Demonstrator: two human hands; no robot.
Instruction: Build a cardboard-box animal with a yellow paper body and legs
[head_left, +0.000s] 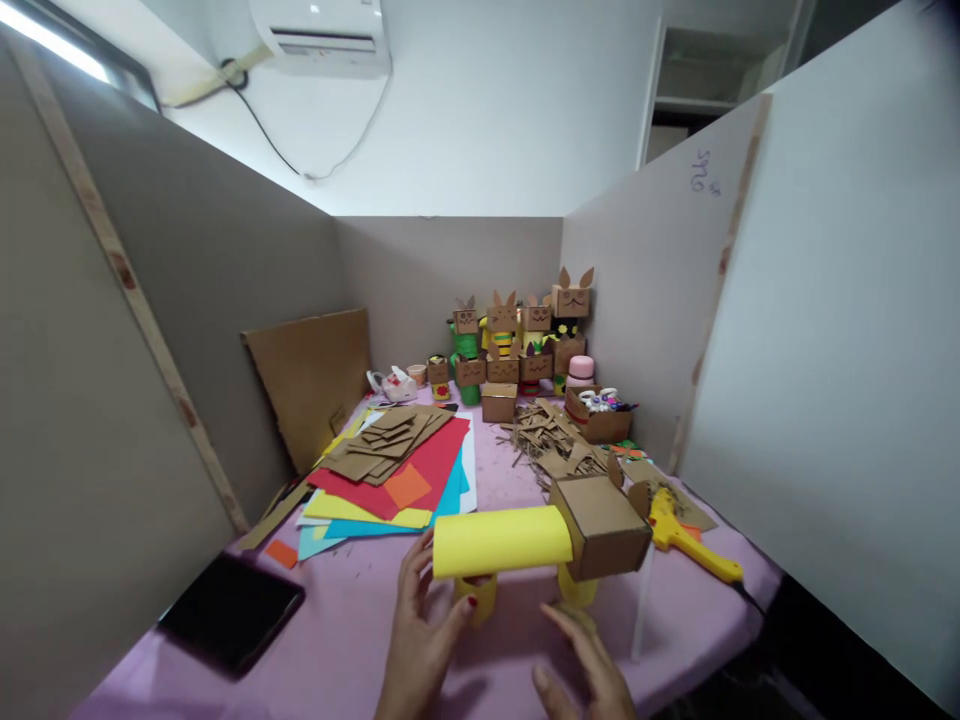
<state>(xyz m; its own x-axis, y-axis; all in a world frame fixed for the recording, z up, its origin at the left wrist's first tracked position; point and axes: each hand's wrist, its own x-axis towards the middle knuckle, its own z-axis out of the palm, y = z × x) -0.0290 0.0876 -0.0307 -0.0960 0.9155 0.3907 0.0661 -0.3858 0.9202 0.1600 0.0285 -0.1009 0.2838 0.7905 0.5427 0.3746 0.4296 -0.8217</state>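
Note:
In front of me a paper-and-cardboard animal figure stands on the table. Its body is a yellow paper tube lying sideways, a brown cardboard box with ears forms the head at the right end, and short yellow legs show below. My left hand is at the tube's left end, with the thumb against the left leg and the fingers curled behind. My right hand is low by the right leg, fingers stretched and thumb apart, apparently gripping nothing. A yellow glue gun lies right of the head.
Coloured paper sheets lie left, topped by cardboard pieces. Cardboard strips are heaped behind the figure. Several finished animal figures stand at the back. A black tablet lies front left; a box of supplies sits right.

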